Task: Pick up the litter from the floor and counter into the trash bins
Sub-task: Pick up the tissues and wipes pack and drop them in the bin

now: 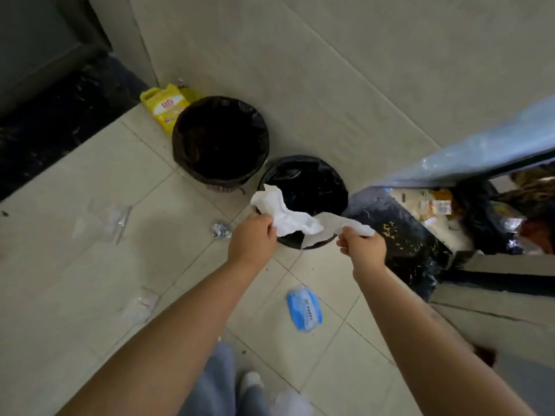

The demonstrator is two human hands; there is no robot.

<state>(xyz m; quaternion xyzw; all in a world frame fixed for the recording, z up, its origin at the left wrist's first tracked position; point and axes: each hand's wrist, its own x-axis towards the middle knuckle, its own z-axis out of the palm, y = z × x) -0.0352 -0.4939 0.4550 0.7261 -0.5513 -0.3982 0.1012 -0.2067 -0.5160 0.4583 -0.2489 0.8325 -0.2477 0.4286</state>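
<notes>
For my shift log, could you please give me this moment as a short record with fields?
left hand: holds one end of white tissue
right hand: holds the other end
tissue position: over near bin
far bin: black liner, looks empty
floor litter: blue packet, foil ball, clear plastic wrappers
by wall: yellow bag

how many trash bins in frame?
2. The larger bin stands by the wall, next to a yellow bag. The smaller bin sits right of it, beside the dark counter base, under the held tissue. None visibly hidden.
</notes>
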